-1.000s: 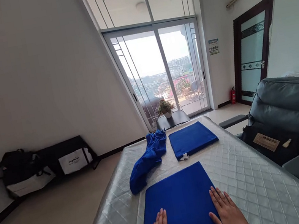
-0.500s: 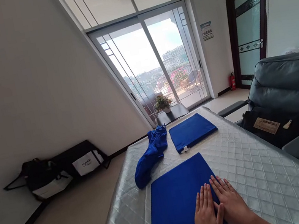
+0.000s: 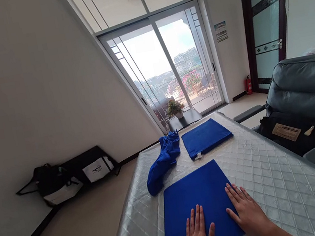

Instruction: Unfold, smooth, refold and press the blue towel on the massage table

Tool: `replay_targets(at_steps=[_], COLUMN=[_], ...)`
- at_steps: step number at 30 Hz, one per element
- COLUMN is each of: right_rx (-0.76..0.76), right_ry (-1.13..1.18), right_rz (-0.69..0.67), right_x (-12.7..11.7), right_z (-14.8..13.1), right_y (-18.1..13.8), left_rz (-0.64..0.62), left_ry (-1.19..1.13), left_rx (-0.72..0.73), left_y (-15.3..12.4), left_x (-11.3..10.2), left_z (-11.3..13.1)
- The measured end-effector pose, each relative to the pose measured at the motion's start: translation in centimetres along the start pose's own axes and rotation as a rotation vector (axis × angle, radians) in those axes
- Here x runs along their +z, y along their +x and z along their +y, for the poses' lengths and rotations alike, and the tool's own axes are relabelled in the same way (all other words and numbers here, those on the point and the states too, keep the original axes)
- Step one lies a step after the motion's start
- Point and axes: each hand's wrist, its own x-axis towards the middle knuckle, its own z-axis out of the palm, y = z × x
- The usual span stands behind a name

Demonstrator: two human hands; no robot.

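Note:
A flat blue folded cloth [image 3: 199,192] lies on the silver quilted table cover [image 3: 266,180] right in front of me. My left hand [image 3: 197,231] rests flat near the cloth's front, fingers stretched and thumb apart. At the cloth's right edge lies my right hand [image 3: 246,208], palm down, fingers extended forward, partly over the cover. Farther back sits a second folded blue cloth [image 3: 206,136] with a white tag on its near edge. To its left is a crumpled blue cloth [image 3: 164,163], bunched lengthwise. Neither hand grips anything.
A dark reclining chair [image 3: 307,87] with a black bag [image 3: 284,132] on it stands at the right. A potted plant [image 3: 175,108] is beyond the table's far end. Black and white bags [image 3: 61,179] sit on the floor by the left wall.
My left hand has slid left across the cloth, away from my right hand. My right hand stays at the right edge with its thumb now spread. The view has shifted slightly.

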Motion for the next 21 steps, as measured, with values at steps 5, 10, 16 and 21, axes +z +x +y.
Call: replay_targets(at_steps=[5, 10, 16, 21], right_rx=[0.011, 0.012, 0.008, -0.007], right_ry=[-0.021, -0.05, -0.076, -0.121], right_rz=[-0.033, -0.035, -0.005, 0.009], right_x=[-0.3, -0.6, -0.2, -0.1], right_z=[-0.2, -0.3, -0.1, 0.0], right_y=[0.0, 0.0, 0.0, 0.0], left_rz=[-0.112, -0.165, -0.176, -0.095], left_ry=[-0.015, -0.043, -0.072, -0.116], left_rx=[-0.129, -0.225, -0.294, -0.275], left_y=[-2.1, -4.0, -5.2, -5.4], left_x=[-2.0, -3.5, -3.3, -2.0], left_z=[-2.9, -5.1, -7.1, -7.9])
